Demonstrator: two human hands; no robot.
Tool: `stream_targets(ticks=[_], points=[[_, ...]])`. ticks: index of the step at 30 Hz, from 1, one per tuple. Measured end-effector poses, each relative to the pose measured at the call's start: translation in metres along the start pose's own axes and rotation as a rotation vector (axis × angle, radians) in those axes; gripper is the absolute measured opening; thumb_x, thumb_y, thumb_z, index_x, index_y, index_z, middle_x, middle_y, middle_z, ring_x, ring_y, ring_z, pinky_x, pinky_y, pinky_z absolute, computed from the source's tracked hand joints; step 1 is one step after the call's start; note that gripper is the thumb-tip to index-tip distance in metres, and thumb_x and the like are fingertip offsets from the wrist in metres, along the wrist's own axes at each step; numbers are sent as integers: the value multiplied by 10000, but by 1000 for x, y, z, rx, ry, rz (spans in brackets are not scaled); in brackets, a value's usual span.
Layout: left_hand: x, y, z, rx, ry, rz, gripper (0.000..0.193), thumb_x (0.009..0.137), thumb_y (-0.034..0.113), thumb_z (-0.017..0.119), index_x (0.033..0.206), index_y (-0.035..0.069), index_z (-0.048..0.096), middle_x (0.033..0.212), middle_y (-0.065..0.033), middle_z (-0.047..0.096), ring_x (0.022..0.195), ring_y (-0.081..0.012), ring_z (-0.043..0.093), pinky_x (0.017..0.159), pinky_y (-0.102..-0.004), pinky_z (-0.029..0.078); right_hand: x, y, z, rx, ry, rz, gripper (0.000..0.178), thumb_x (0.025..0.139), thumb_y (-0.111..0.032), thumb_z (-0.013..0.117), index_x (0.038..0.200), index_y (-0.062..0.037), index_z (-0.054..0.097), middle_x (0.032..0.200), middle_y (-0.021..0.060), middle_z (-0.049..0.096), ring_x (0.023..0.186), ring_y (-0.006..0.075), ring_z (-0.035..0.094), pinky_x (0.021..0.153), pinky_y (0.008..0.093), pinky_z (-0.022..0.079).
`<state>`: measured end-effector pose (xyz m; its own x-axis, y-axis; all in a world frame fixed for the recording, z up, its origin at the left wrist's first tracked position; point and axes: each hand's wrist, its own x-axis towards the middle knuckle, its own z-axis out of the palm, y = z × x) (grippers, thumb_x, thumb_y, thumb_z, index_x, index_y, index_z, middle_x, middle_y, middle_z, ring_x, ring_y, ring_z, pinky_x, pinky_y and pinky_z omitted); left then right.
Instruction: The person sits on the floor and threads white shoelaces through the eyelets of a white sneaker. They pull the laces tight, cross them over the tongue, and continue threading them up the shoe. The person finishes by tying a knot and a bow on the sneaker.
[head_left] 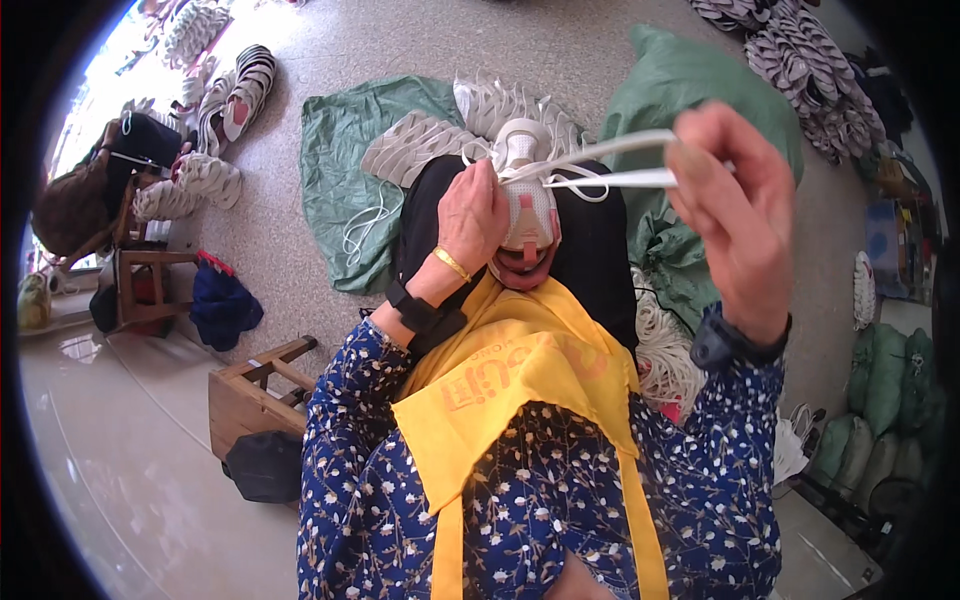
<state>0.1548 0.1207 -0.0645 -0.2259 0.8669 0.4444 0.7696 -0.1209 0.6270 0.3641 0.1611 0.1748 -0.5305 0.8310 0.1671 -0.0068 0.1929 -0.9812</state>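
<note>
Stool legs and a wooden seat are seen at the left, and farther right a creased green sheet is spread on the floor. The left hand is held low, its forearm slanted from the near left toward the far right, the back of the hand turned up. Its fingers are closed, with white lace pinched at the tips beside the shoe.

In the middle, the pale shoe is held between black-clad legs, just beyond the yellow apron. Its long axis is laid near to far, the toe pointed far and the pink-lined opening turned near.

From the shoe, two lace strands are drawn out to the right. There the right hand is raised, its forearm upright from the near right and its fingers curled leftward; the strands are gripped between thumb and fingers. Behind it, a green sack is seen.
</note>
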Motion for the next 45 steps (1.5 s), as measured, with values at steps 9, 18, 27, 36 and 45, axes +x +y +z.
stream_targets(ticks=[9,18,27,36,45], points=[[9,8,-20,-209,-121,-57,92,895,23,686,942,-6,612,807,-122,643,699,-201,675,638,-328,533,44,22,27,172,-276,14,134,1025,-136,628,998,-8,655,773,-16,606,651,21,527,573,195,438],[10,13,-19,-436,-243,-69,268,924,91,744,1132,-18,615,912,-101,731,762,-184,714,686,-299,540,53,30,40,137,-279,-92,186,934,-170,689,957,12,720,826,43,698,734,105,656,681,263,548],[14,26,-21,-820,-318,-249,74,1037,39,576,1093,-7,589,942,-52,714,805,-77,606,755,-235,507,44,62,4,510,-300,-73,183,1017,-184,674,1064,-8,653,828,10,653,706,36,586,620,197,485],[1,-17,-47,-948,-127,-574,292,1095,284,523,863,108,531,752,-16,618,618,-69,514,554,-214,396,-16,102,-95,257,75,235,217,1098,-201,476,911,-99,517,706,-22,512,508,35,403,436,195,309],[-33,-156,-187,-975,258,-895,384,1095,296,475,742,146,488,621,14,495,482,-54,330,439,-231,300,-170,195,-260,400,557,430,187,1074,-166,519,897,-107,506,739,-39,476,515,20,354,434,191,276]])
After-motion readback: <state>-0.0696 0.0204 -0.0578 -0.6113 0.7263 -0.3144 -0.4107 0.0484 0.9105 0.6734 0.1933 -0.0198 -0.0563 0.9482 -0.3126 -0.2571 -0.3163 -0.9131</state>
